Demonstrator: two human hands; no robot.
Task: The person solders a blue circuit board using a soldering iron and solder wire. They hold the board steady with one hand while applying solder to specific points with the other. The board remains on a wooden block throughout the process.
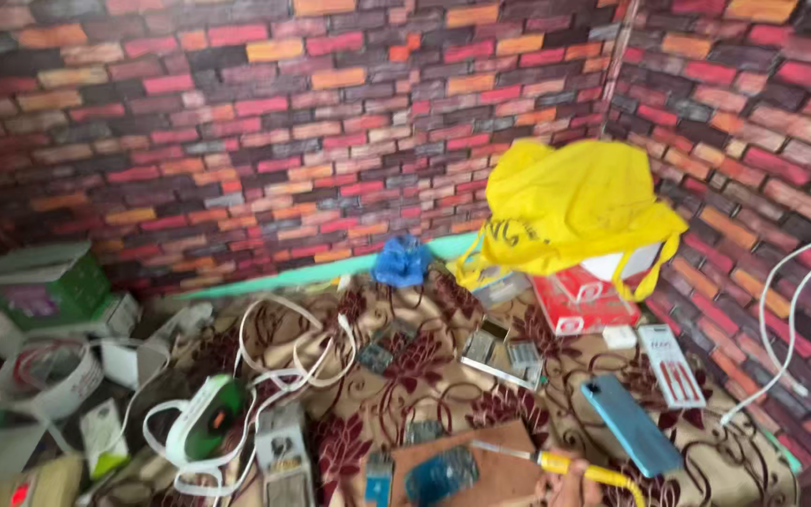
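**Cluttered bench, hands out of frame**

At bottom centre, a wooden board (481,465) carries one blue component (440,474) and one yellow-handled soldering iron (565,463). One blue phone (631,424) lies just right. One yellow bag (570,202) drapes over a red box (582,299); contents hidden. Neither hand shows, so their grip cannot be reported.

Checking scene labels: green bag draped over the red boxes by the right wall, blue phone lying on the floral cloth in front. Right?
One error: the bag is yellow, not green, as the head view shows. It does drape over the red boxes by the right wall, and the blue phone lies on the floral cloth in front.
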